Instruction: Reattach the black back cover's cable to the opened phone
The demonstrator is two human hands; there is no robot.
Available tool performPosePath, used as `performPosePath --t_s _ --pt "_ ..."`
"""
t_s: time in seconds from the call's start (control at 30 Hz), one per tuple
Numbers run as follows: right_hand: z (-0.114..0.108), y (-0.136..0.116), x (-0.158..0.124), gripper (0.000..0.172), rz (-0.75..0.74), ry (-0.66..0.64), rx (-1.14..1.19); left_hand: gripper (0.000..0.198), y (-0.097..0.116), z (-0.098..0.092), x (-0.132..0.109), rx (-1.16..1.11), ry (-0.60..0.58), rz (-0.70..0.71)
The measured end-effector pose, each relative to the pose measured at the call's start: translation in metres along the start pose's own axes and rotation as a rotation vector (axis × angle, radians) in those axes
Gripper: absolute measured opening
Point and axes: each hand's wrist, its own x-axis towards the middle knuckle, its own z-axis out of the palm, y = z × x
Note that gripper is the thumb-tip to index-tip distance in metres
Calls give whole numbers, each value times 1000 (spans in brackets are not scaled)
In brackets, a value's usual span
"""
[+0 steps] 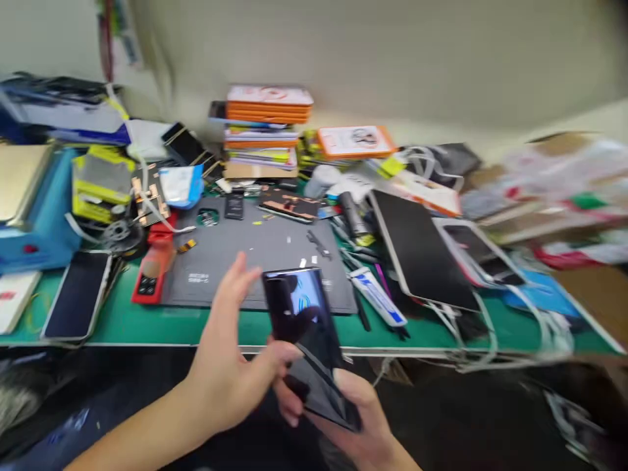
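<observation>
A dark smartphone point(314, 340) with a glossy, reflecting screen is tilted in front of the bench's front edge. My right hand point(360, 418) grips its lower part, thumb on the right edge and fingers showing at the left side. Beside the phone, my left hand point(235, 360) is open, its fingers stretched upward. The left thumb lies over the screen's left edge; whether it presses the glass I cannot tell. Behind the phone lies a grey work mat point(230, 255), with a battery point(234, 206) and an opened phone body point(289, 204) along its far side.
A blue machine point(53, 203) stands at the left, near another phone point(78, 294) and a red tool point(154, 268). Orange boxes point(269, 104) are stacked at the back. To the right are a white-and-blue tube point(377, 296), a black tablet-like slab point(422, 248) and white cables point(485, 333).
</observation>
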Motion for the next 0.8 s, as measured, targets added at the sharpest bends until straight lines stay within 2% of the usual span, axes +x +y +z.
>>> performPosePath --t_s 0.17,0.33,0.43,0.57,0.67,0.8 --pt "-5 14 -16 78 29 124 -3 111 9 -2 -14 320 -253 292" --pt "-3 22 -21 77 79 195 -92 120 11 -8 -8 465 -453 339" --pt "2 23 -16 80 62 195 -152 117 9 -9 -7 471 -467 330" --pt "2 21 -10 63 20 150 -236 107 4 -6 -12 466 -418 337" --pt "-4 21 -8 60 17 97 -287 108 -1 -7 -15 452 -388 338" --pt "-9 24 -8 58 -8 48 -286 110 -6 -14 -13 335 -447 292"
